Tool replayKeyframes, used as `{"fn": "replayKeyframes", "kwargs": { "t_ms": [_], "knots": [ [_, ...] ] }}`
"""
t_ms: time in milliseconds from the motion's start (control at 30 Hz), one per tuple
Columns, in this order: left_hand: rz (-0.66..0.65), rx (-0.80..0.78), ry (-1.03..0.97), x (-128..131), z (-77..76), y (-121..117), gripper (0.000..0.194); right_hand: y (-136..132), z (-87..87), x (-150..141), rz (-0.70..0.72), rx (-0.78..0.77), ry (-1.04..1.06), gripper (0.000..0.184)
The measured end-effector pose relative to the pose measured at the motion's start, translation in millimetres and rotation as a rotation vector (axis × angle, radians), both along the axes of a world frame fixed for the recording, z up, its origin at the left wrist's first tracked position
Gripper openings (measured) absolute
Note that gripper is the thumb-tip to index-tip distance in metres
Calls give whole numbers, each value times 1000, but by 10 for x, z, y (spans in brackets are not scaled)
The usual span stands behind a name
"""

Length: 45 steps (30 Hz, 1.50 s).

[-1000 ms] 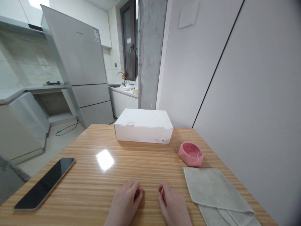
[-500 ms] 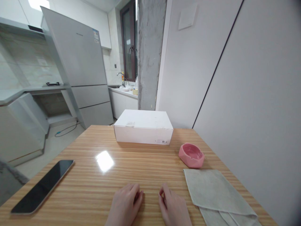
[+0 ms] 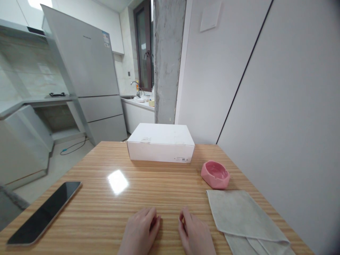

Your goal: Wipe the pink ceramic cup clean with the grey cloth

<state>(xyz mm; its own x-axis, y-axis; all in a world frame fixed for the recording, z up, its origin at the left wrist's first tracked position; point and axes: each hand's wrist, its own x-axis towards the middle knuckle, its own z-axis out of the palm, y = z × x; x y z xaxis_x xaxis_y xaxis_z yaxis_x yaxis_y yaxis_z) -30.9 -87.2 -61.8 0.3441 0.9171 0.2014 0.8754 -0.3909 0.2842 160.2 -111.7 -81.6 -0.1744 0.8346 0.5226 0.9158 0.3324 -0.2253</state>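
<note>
My left hand (image 3: 141, 231) rests on the wooden table near its front edge, fingers curled in and thumb beside them. A short gap to its right, my right hand (image 3: 196, 232) lies in the same loosely closed pose. Nothing shows in either hand. Closest to the right hand is a folded grey-green cloth (image 3: 244, 212), apart from it. Behind the cloth stands a pink faceted ashtray (image 3: 215, 175) with a hollow bowl. Far to the left of my left hand, a black-screened smartphone (image 3: 45, 213) lies flat.
A closed white box (image 3: 160, 152) sits at the far end of the table (image 3: 164, 184). A pale wall (image 3: 287, 117) runs along the right side. Beyond the table are a grey pillar (image 3: 169, 63), a tall fridge (image 3: 87, 67) and a sink counter with a faucet (image 3: 137, 88).
The view has shifted very slightly, so most things appear a little further left. Both hands keep their pose, and nothing on the table has moved.
</note>
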Motion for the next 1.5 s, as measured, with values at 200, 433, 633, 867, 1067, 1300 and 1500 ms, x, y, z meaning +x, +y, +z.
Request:
{"fn": "replayKeyframes", "kwargs": {
  "t_ms": [200,433,633,867,1067,1300,1500],
  "knots": [
    [3,-9,-4,3,7,-2,23,-9,24,-13,0,23,-1,15],
    [13,-18,-23,14,54,-15,22,-13,62,-11,9,25,-19,15],
    [1,41,-15,0,-19,4,22,1,48,-16,5,54,-16,15],
    [-3,62,-16,2,-19,4,21,-5,39,-8,28,60,-29,17],
    [2,60,-8,-5,-39,6,21,2,-23,10,25,33,6,17],
    [-13,91,-8,1,-21,10,20,-6,-38,22,38,-4,28,15],
    [-12,128,-17,1,-33,1,20,9,-94,58,38,-30,14,12]
  ]
}}
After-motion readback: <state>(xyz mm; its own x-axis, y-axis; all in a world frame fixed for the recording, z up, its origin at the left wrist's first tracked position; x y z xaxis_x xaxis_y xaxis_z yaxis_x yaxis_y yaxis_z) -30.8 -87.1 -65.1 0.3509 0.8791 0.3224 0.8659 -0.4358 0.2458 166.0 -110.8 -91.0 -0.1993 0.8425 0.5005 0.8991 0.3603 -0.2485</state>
